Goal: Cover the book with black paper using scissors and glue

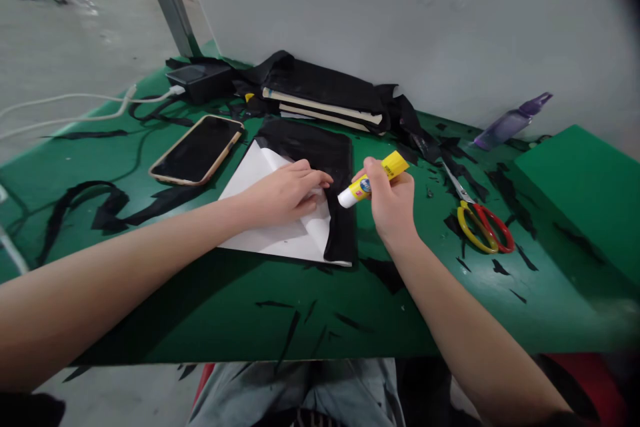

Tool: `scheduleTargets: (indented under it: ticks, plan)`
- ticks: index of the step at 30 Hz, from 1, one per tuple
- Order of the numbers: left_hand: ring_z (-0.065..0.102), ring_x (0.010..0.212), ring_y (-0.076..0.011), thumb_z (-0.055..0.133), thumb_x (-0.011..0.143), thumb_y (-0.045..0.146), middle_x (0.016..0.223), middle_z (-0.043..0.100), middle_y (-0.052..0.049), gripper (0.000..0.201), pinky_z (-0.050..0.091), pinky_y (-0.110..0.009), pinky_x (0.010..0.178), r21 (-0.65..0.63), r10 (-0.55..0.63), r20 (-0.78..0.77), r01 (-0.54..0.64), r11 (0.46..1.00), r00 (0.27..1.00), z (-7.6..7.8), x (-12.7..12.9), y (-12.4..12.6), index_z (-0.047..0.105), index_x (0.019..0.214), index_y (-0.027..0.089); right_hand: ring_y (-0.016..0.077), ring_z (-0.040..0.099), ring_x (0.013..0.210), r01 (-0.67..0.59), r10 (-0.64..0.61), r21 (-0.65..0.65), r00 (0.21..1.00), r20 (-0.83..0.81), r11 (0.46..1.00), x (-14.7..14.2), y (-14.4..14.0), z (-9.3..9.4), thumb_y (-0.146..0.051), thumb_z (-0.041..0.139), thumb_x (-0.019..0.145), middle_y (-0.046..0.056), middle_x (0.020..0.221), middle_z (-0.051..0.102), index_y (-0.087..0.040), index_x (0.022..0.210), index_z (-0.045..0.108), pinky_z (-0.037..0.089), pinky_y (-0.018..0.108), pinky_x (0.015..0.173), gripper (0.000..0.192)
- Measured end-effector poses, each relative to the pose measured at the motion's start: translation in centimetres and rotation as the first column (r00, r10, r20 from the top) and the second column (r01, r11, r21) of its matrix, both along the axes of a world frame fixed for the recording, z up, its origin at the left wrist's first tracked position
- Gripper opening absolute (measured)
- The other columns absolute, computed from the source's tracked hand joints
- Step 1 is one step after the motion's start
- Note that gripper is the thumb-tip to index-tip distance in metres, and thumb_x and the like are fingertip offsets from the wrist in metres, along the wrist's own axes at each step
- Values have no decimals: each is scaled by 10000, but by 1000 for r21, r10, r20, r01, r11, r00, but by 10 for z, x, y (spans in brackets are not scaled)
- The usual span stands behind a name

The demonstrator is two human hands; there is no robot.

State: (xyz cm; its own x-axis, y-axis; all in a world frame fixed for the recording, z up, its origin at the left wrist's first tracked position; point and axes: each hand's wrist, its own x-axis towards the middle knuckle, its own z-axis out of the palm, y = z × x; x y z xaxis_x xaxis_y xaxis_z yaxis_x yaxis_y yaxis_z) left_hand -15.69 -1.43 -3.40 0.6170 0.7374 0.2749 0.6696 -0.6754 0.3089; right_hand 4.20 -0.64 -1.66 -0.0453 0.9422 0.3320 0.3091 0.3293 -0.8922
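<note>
My right hand (393, 203) is closed around a yellow glue stick (367, 185), its white tip pointing down and left just above the black fabric. The glue stick's end is close to the right border of a flat board or book, with black fabric (313, 140) over its top and right side. Across its left and lower part lies a white sheet of paper (270, 233), creased and partly folded back. My left hand (290, 193) rests on this paper with bent fingers, holding the folded part back beside the black strip.
A phone (197, 150) lies left of the work. Behind are black-covered books (320, 93) and a black box (200, 77) with a white cable. Scissors (483, 223), a purple spray bottle (513, 121) and a green box (585, 193) are on the right. Black scraps litter the green table (215, 320).
</note>
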Motion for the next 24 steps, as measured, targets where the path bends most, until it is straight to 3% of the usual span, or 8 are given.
scheduleTargets:
  ticks: [6,11,14,21,24]
  plan:
    - [500,916,-222,428,844,168,982,624,-100,294,436,-353,838,34,-2,-2,2,999,1000,0,1,1,542,1108,108,124,541,588,-78,39,101,938,343,992,-6,0,-7,-514,567,794,1,585,574,-194,604,553,390,268,576,372]
    - [501,924,-222,452,845,188,997,614,-92,265,432,-353,850,21,7,0,-7,1000,1000,-2,2,2,533,1090,128,96,434,508,-127,61,94,856,513,988,-12,-2,-9,-493,533,810,-20,517,486,-206,545,425,299,271,515,406]
    - [496,903,-215,464,850,196,994,611,-82,249,431,-344,840,24,-4,15,4,1000,1000,-2,2,2,529,1084,141,87,390,484,-133,84,52,838,539,990,-16,-4,-5,-475,531,799,-25,499,465,-209,525,372,262,273,489,414]
    - [490,875,-215,444,888,233,945,602,-84,242,433,-339,808,27,-20,2,20,999,1000,1,2,0,542,1088,138,96,418,500,-178,226,-141,826,517,974,-19,-10,1,-424,525,785,-23,501,485,-202,533,456,279,272,483,343]
    - [493,910,-216,436,868,185,1007,611,-91,287,432,-344,834,32,-25,3,25,999,1000,0,2,0,535,1131,128,90,409,486,-209,298,-255,871,389,944,-12,-10,-1,-417,553,774,-28,495,464,-199,524,458,291,263,468,345]
